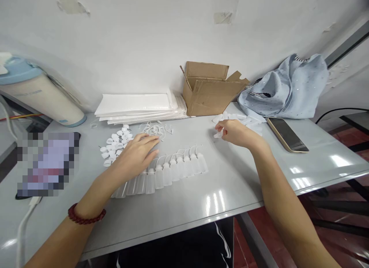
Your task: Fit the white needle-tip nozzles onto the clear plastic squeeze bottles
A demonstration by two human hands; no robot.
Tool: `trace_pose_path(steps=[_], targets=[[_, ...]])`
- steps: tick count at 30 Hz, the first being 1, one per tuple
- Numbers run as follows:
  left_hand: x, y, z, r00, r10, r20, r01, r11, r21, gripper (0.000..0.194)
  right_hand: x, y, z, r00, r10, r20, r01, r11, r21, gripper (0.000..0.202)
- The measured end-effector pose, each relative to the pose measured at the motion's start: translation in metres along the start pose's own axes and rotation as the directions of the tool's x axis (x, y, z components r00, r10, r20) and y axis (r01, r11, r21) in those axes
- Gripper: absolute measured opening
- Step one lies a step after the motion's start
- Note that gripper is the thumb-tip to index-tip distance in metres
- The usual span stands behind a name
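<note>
A row of several small translucent plastic bottles (173, 170) lies on the table, with thin white strips at their necks. My left hand (137, 154) reaches over the left end of this row, fingers stretched out and thumb apart, close to a pile of loose white strips (161, 130). Several white caps (111, 147), some with dark tips, are heaped just left of that hand. On the right, my right hand (235, 131) has its fingers closed around a small translucent bottle (218, 134), most of it hidden by the hand. More translucent pieces (253, 124) lie behind it.
Against the wall stand a stack of white padded envelopes (135, 102) and an open cardboard box (210, 97). A blue cloth bag (285, 91) and a phone (288, 135) are at the right. At the left are a large flask (43, 95) and a blurred phone (47, 164) with a cable.
</note>
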State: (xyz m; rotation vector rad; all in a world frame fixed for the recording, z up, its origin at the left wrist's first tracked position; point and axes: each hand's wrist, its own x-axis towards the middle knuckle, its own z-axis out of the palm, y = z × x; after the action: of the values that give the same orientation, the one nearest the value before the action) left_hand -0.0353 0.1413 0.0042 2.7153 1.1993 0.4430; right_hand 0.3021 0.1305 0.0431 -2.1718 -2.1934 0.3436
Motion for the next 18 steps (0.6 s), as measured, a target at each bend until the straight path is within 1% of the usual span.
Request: trace_pose_path(steps=[2, 7, 11, 13, 15, 18], targets=[[0.000, 0.000, 0.001, 1.000, -0.023, 0.011, 0.023, 1.000, -0.011, 0.039, 0.001, 0.001, 0.001, 1.000, 0.003, -0.015, -0.003, 1.000, -0.012, 0.041], [0.000, -0.002, -0.002, 0.997, -0.080, -0.019, 0.080, 0.997, -0.015, 0.045, 0.004, 0.005, 0.005, 0.999, -0.005, -0.042, 0.003, 0.999, -0.046, 0.031], [0.000, 0.000, -0.007, 0.991, -0.131, 0.017, 0.132, 0.991, -0.021, 0.053, 0.004, 0.000, 0.005, 0.996, -0.060, -0.071, 0.056, 0.997, -0.051, 0.027], [-0.001, 0.001, -0.009, 0.989, -0.142, 0.026, 0.143, 0.989, -0.032, 0.054, 0.003, -0.007, 0.004, 0.991, -0.103, -0.091, 0.099, 0.994, -0.047, 0.028], [-0.002, 0.004, -0.010, 0.991, -0.131, 0.007, 0.131, 0.990, -0.055, 0.050, 0.000, -0.017, 0.005, 0.976, -0.172, -0.136, 0.172, 0.985, -0.009, 0.028], [-0.003, 0.009, -0.013, 0.994, -0.110, -0.030, 0.105, 0.987, -0.120, 0.043, -0.004, -0.033, 0.010, 0.926, -0.292, -0.240, 0.321, 0.943, 0.091, 0.024]])
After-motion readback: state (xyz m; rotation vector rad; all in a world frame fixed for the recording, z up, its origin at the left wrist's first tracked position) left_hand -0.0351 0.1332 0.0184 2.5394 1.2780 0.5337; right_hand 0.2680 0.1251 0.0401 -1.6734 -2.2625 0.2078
